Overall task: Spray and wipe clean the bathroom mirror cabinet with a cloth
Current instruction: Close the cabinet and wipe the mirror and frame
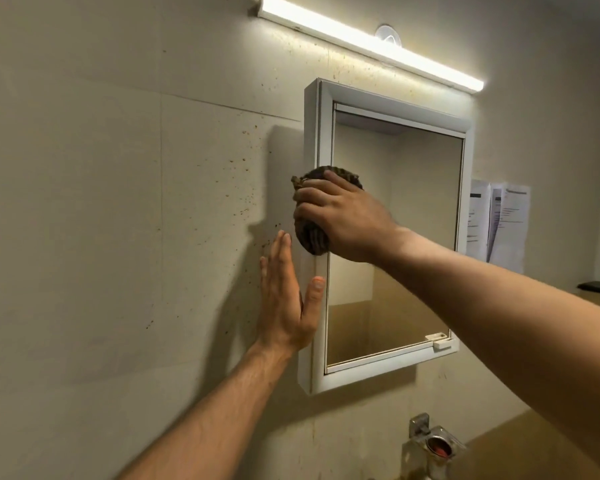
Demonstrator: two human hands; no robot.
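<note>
left hand [284, 306]: flat against left side of mirror cabinet [317, 140], fingers straight and together, thumb on front frame
cloth [313, 237]: dark, bunched, on frame's left edge
right hand [347, 216]: fingers curled over cloth, pressing it

Both arms are bare from the fingers to the edge of the picture. The left forearm [215, 417] is lean, with fine hairs along it and tendons showing at the wrist. The left hand [284, 303] has long fingers and a short, trimmed thumbnail [318, 283]. The right forearm [499, 306] looks broader (it is nearer the camera) and smoother; the right hand [347, 220] shows rounded knuckles.
</note>
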